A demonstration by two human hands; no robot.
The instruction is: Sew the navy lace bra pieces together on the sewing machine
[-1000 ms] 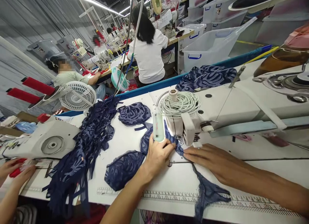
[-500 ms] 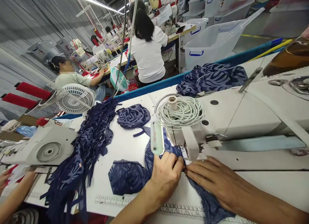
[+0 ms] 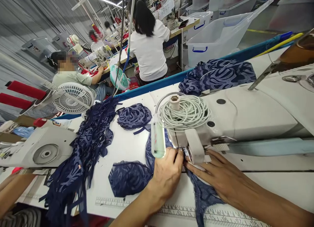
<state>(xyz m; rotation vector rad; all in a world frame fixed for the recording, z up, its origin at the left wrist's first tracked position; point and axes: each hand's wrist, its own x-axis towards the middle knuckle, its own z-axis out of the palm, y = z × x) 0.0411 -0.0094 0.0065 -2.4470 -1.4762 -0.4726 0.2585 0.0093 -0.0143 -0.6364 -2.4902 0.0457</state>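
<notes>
Navy lace piece (image 3: 130, 178) is spread on the white table (image 3: 127, 145) in front of the sewing machine (image 3: 245, 116), with one edge fed in at the presser foot (image 3: 186, 152). That edge is pinched by the left hand (image 3: 166, 174), whose fingers are curled tight together right at the foot. The right hand (image 3: 216, 178) is laid flat and open just beside it, fingers stretched out, and the lace is pressed down onto the machine bed beneath it. A narrow tail of the same lace is seen trailing from under the hands across the printed ruler (image 3: 176, 212) at the near table edge.

Just above the left hand a small lamp tube (image 3: 157, 140) is mounted, and a coil of white cord (image 3: 186, 112) is wound on top of the machine head. A separate lace cup (image 3: 134, 115) is set further back, and a long heap of navy lace (image 3: 85, 148) is piled to the left. More lace (image 3: 218, 73) is stacked behind the machine. A co-worker's arm (image 3: 14, 191) is visible at the lower left, near a white fan (image 3: 72, 98).
</notes>
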